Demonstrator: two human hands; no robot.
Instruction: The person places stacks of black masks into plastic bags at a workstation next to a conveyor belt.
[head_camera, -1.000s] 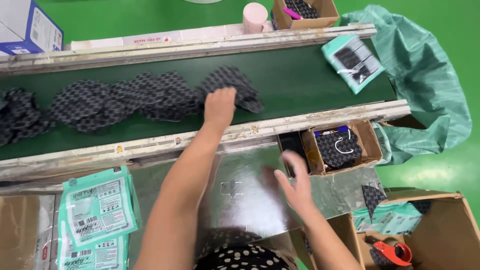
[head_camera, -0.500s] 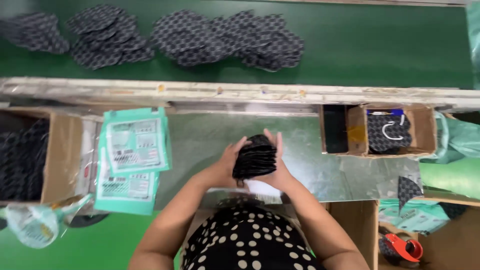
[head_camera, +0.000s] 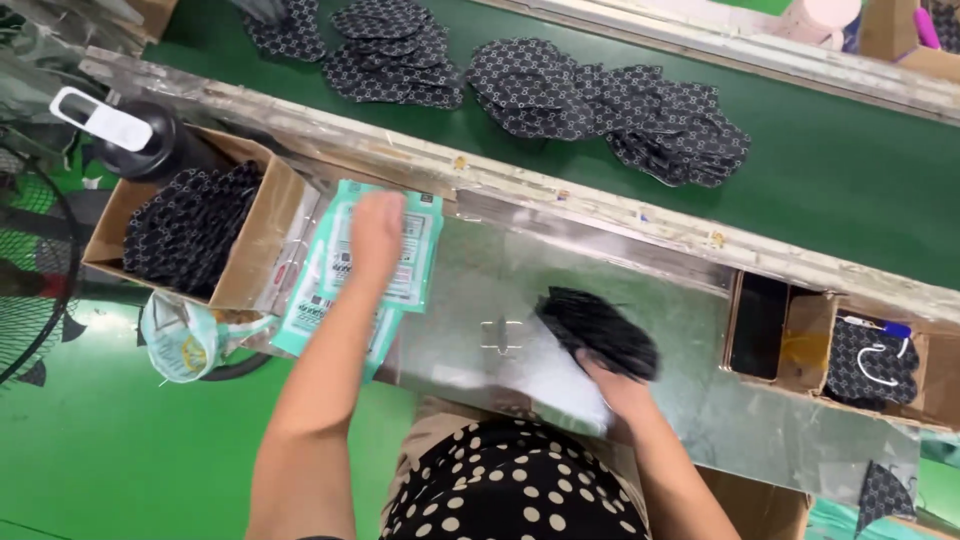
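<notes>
Her left hand (head_camera: 377, 228) lies flat, fingers spread, on the teal packets (head_camera: 352, 290) at the counter's (head_camera: 680, 400) left. Her right hand (head_camera: 622, 392) pinches a stack of black masks (head_camera: 597, 330) mid-counter. Soft, light, floppy things; best pinched across the stack's middle.

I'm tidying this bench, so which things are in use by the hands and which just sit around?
In use: left hand on teal packets; right hand holding black mask stack.
Lying about: masks on belt, box of masks, black bottle, fan.

Probably a factory packing line: green conveyor belt (head_camera: 850, 170).
</notes>
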